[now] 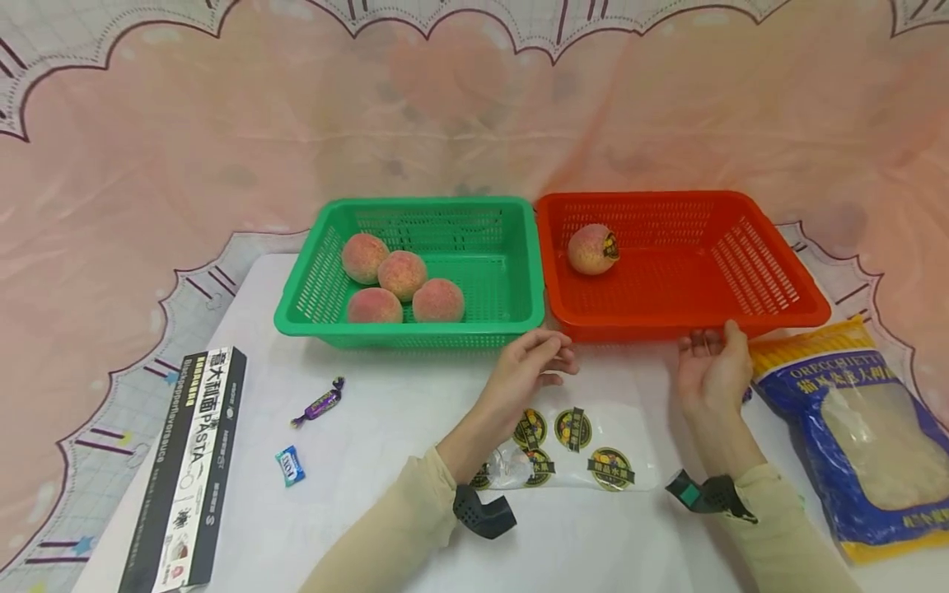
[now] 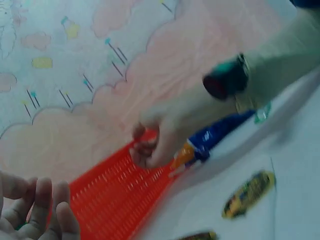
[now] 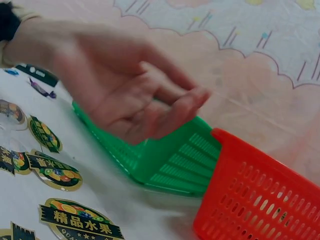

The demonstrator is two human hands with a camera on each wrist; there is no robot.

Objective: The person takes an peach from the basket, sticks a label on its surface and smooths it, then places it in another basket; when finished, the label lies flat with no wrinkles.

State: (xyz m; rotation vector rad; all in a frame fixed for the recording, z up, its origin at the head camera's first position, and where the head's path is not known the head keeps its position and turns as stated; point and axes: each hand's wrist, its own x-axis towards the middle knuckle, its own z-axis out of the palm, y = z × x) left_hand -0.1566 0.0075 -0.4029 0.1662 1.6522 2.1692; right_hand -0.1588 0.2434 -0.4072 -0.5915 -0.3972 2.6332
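Observation:
My left hand (image 1: 530,362) is above the table before the corner where the two baskets meet, its fingers loosely bent with nothing in them. In the right wrist view that same hand (image 3: 135,95) overlaps the green basket (image 3: 175,160). My right hand (image 1: 710,375), palm up and fingers relaxed, is at the front rim of the red basket (image 1: 667,309); its fingertips overlap the rim. One peach (image 1: 591,249) with a black-and-gold sticker (image 1: 610,245) lies in the red basket. Several unstickered peaches (image 1: 403,275) lie in the green basket. Below my hands is a clear sticker sheet (image 1: 638,461) with several round labels.
A black-and-white pasta box (image 1: 189,469) lies at the left. Near it are a purple wrapped candy (image 1: 321,404) and a small blue packet (image 1: 290,466). A blue-and-yellow orecchiette bag (image 1: 860,436) lies at the right. Behind the baskets hangs a pink patterned cloth (image 1: 445,123).

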